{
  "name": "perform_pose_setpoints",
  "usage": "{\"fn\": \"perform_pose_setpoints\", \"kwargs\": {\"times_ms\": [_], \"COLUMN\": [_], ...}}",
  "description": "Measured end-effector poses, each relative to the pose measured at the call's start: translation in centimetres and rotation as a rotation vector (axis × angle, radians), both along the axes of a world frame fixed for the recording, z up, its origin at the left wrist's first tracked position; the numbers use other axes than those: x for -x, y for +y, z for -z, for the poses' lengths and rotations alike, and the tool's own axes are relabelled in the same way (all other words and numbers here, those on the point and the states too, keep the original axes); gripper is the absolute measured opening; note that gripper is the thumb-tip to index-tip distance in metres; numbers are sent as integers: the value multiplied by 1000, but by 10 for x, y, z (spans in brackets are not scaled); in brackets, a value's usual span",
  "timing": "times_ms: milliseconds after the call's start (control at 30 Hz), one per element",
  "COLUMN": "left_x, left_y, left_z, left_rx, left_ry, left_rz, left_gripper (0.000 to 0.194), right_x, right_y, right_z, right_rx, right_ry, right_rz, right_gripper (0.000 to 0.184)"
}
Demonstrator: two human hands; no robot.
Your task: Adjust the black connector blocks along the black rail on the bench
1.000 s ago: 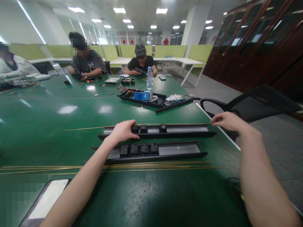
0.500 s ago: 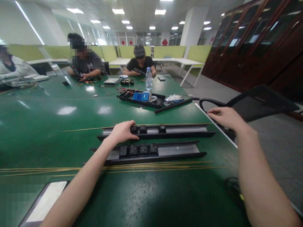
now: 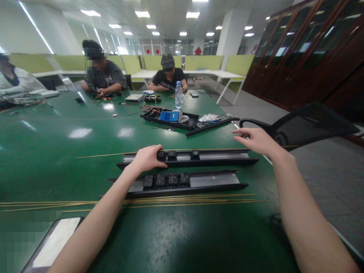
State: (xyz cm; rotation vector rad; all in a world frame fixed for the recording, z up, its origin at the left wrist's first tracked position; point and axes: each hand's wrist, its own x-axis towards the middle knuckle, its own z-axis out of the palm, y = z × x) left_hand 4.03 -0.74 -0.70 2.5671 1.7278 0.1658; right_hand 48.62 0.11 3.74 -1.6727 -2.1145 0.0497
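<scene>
Two long black channels with silvery inner floors lie side by side on the green table. My left hand (image 3: 148, 157) grips the far channel (image 3: 222, 163) left of its middle, thumb on the front wall and fingers over the back. Small black blocks (image 3: 172, 154) sit inside it. A thin brass-coloured rod (image 3: 102, 155) runs along its back edge, its right end passing beyond the table edge. Above the channel's right end, my right hand (image 3: 253, 139) is open, fingers stretched leftward near the rod. The near channel (image 3: 214, 180) holds several black blocks (image 3: 160, 181).
Several brass-coloured rods (image 3: 182, 200) lie in front. A black tray (image 3: 190, 120) with blue parts, a water bottle (image 3: 178, 94) and a curved black strip (image 3: 210, 127) are farther back. A chair (image 3: 309, 121) stands at right. Other people work across the table.
My right hand has moved left and slightly up, from the table's right edge to above the far channel's end. My left hand, the channels and the rod look unmoved.
</scene>
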Motion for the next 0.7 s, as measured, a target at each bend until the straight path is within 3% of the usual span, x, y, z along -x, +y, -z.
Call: {"fn": "perform_pose_setpoints", "kwargs": {"times_ms": [233,500,700], "left_x": [1,1,2], "left_y": [2,2,3], "left_z": [2,2,4], "left_rx": [2,8,-9], "left_ry": [-7,-12,-5], "left_rz": [0,-3,6], "left_gripper": [65,65,64], "right_x": [38,100,119], "right_y": [0,-7,-5], "right_z": [5,26,34], "right_rx": [-1,2,-77], "right_ry": [-58,-61,-166], "right_rz": [-143,-387,-396], "right_gripper": [34,39,22]}}
